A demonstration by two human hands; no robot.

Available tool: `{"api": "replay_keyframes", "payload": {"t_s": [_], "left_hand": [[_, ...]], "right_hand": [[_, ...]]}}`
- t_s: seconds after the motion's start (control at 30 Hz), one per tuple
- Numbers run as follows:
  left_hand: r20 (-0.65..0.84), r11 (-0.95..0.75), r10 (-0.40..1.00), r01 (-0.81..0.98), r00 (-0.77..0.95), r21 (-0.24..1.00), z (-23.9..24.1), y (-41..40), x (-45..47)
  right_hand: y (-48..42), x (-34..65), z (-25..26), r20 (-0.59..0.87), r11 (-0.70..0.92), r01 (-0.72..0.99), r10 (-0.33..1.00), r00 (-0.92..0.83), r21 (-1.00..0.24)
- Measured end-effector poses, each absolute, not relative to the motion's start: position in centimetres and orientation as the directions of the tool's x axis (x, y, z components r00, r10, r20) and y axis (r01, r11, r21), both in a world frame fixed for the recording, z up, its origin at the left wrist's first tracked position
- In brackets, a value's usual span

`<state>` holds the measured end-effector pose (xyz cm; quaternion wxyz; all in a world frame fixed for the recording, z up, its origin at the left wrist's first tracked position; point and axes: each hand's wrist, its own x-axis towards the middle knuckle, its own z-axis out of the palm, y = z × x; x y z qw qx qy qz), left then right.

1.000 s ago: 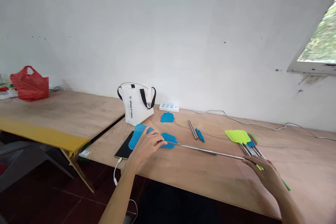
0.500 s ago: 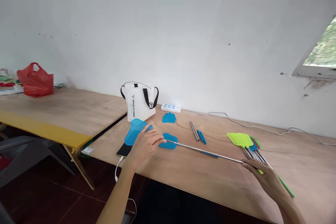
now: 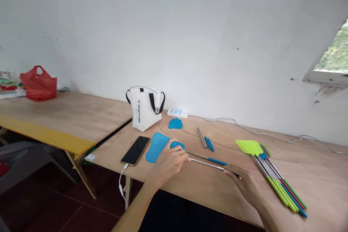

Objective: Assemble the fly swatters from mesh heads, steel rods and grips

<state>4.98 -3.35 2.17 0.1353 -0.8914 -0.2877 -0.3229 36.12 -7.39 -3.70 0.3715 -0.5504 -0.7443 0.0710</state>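
Note:
My left hand [image 3: 172, 159] is closed round the metal shaft of a blue fly swatter, just below its perforated head [image 3: 157, 148]. My right hand [image 3: 243, 181] grips the other end of the shaft [image 3: 208, 164], its fingers hiding most of that end. Just behind lies a second blue swatter with a blue handle [image 3: 217, 161], its head partly covered by my left hand. Farther back are a loose blue swatter head [image 3: 175, 123], bare metal tubes [image 3: 201, 137] and short blue handle pieces [image 3: 209, 144]. Several swatters with a yellow-green head [image 3: 249, 147] on top lie stacked at the right.
A phone [image 3: 136, 150] on a white cable lies left of the swatter head. Behind it stands a white bag [image 3: 145, 112] with black straps, beside a white power strip [image 3: 177, 113] whose cord runs along the wall. Another table [image 3: 67, 112] at left carries a red plastic bag [image 3: 39, 84].
Both hands have come closer together, leaving a shorter stretch of shaft between them. The swatter head has moved right and down, uncovering the phone; my right hand has left the stack.

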Motion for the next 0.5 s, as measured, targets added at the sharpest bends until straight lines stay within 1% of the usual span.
{"api": "replay_keyframes", "payload": {"t_s": [0.1,0.23,0.37,0.5], "left_hand": [[0.641,-0.806,0.419,0.589,0.643,-0.064,1.9,-4.1,5.9],[0.604,-0.833,0.398,0.548,0.691,-0.077,1.1,-4.7,7.4],[0.581,-0.843,0.419,0.537,0.697,-0.036,0.6,-4.5,7.8],[0.548,-0.818,0.493,0.575,0.676,0.028,-0.4,-4.0,8.0]], "right_hand": [[-7.5,34.4,-4.2,0.496,0.409,0.757,0.859,-0.130,-0.510],[-8.2,31.4,-4.1,0.516,0.460,0.751,0.836,-0.186,-0.473],[-8.4,30.2,-3.9,0.506,0.436,0.766,0.846,-0.169,-0.472],[-7.9,30.5,-4.5,0.459,0.417,0.766,0.870,-0.180,-0.490]]}}
